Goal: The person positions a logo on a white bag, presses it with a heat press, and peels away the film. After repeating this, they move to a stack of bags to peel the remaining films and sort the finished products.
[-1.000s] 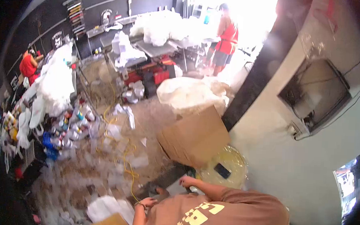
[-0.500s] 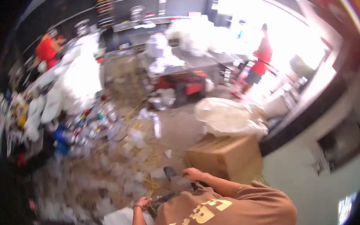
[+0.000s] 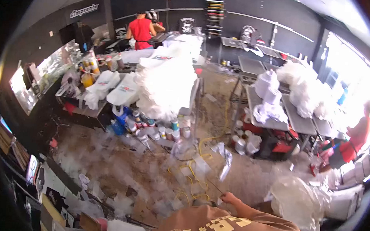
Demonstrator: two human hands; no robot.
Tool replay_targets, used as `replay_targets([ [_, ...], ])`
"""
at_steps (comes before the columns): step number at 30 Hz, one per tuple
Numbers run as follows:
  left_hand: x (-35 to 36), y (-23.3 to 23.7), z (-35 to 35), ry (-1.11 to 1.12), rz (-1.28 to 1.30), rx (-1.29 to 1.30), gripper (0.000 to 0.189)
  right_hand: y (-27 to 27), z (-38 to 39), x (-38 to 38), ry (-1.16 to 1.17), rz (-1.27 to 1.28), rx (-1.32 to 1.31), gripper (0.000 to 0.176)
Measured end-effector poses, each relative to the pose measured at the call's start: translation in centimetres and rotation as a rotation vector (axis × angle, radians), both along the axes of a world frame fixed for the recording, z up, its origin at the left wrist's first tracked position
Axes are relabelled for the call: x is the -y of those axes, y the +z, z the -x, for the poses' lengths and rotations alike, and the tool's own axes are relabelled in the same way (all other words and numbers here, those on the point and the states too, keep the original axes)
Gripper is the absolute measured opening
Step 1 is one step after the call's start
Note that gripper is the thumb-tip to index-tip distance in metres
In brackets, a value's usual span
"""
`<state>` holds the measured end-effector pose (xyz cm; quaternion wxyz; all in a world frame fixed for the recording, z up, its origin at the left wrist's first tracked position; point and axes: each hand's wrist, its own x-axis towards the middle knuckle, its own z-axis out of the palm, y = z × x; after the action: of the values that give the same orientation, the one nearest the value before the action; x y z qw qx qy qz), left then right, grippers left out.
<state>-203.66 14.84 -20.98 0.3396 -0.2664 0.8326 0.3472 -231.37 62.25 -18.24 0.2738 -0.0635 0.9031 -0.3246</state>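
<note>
My right hand (image 3: 229,198) is low in the view, just in front of my brown T-shirt (image 3: 229,224). Its fingers look curled, and a thin dark line (image 3: 214,186) runs from the floor side up to the fingertips; I cannot tell whether it is held. Beyond the hand, a yellow cable (image 3: 200,160) winds across the floor near a crumpled white piece of material (image 3: 225,161). My left hand is out of sight.
A long table at centre-left carries a white plastic-covered pile (image 3: 165,83), with paint containers (image 3: 155,132) beneath. Right-hand tables hold white rolls (image 3: 268,84) and bagged bundles (image 3: 301,90). Scraps litter the floor. People in red stand at the back (image 3: 140,31) and right (image 3: 357,135). A clear plastic bag (image 3: 295,200) lies right.
My view has swung left, bringing more of the left side of the room in. My left hand has left the picture. The cardboard box at my right no longer shows.
</note>
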Motion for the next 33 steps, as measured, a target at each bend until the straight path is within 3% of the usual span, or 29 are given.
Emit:
replay_targets([
  [3,-0.1,1.1,4.2,0.095,0.227,0.000,0.040,-3.8,8.6,1.6,0.128,0.009,0.040,0.037],
  [4,0.3,1.3,6.2,0.102,0.276,-0.007,0.041,-1.0,10.2,2.8,0.176,0.083,-0.203,0.036],
  [6,2.2,1.4,10.2,0.065,0.315,-0.036,0.043,-2.4,16.5,4.0,0.499,0.085,-0.369,0.036],
  [8,5.6,2.8,15.3,0.017,0.134,-0.159,0.043,-2.8,23.6,7.1,0.243,0.252,-0.266,0.036],
  [9,8.3,3.8,18.7,-0.009,-0.023,-0.243,0.046,0.7,26.4,9.0,0.182,0.236,-0.237,0.036],
  [10,9.7,6.5,22.8,0.019,-0.039,-0.218,0.047,6.2,29.2,11.3,0.120,0.221,-0.208,0.037],
  [11,10.9,10.3,27.4,0.045,-0.055,-0.195,0.048,8.0,32.7,13.0,0.107,0.214,-0.318,0.035],
  [13,13.0,17.4,35.5,0.125,-0.104,-0.478,0.050,13.3,38.8,16.2,0.032,0.314,-0.376,0.033],
  [15,16.6,22.6,44.3,0.036,-0.136,-0.601,0.049,22.9,42.2,19.2,-0.082,0.487,-0.344,0.033],
  [16,16.6,28.0,48.6,-0.076,-0.054,-0.676,0.049,26.9,43.7,20.8,-0.138,0.554,-0.366,0.034],
  [17,16.3,33.9,52.6,-0.193,0.025,-0.755,0.048,28.6,46.2,22.2,-0.169,0.597,-0.398,0.036],
  [19,17.0,41.3,60.1,-0.276,-0.173,-0.896,0.044,32.1,51.3,24.6,-0.216,0.630,-0.452,0.039],
  [20,17.1,44.7,63.8,-0.341,-0.137,-0.994,0.040,34.0,53.7,25.8,-0.240,0.728,-0.388,0.043],
  [21,17.3,47.3,67.1,-0.396,-0.099,-1.081,0.035,35.4,55.7,27.2,-0.261,0.826,-0.310,0.047],
  [24,18.8,52.9,78.9,-0.397,-0.247,-1.216,0.030,39.3,61.4,31.3,-0.385,0.719,-0.269,0.080],
  [26,21.0,54.8,87.8,-0.376,-0.185,-1.190,0.036,40.6,64.0,33.6,-0.453,0.701,-0.248,0.083],
  [28,24.3,53.6,95.5,-0.365,-0.122,-1.160,0.043,40.7,66.8,35.0,-0.525,0.712,-0.175,0.094],
  [30,27.3,49.7,102.4,-0.352,0.361,-1.157,0.064,40.5,68.1,36.7,-0.526,0.725,-0.226,0.096],
  [31,27.7,46.9,104.5,-0.359,0.358,-1.154,0.064,40.7,68.3,37.2,-0.520,0.733,-0.283,0.100],
  [33,28.4,41.4,106.2,-0.619,0.271,-0.758,0.080,41.1,67.4,37.1,-0.454,0.747,-0.241,0.101],
])
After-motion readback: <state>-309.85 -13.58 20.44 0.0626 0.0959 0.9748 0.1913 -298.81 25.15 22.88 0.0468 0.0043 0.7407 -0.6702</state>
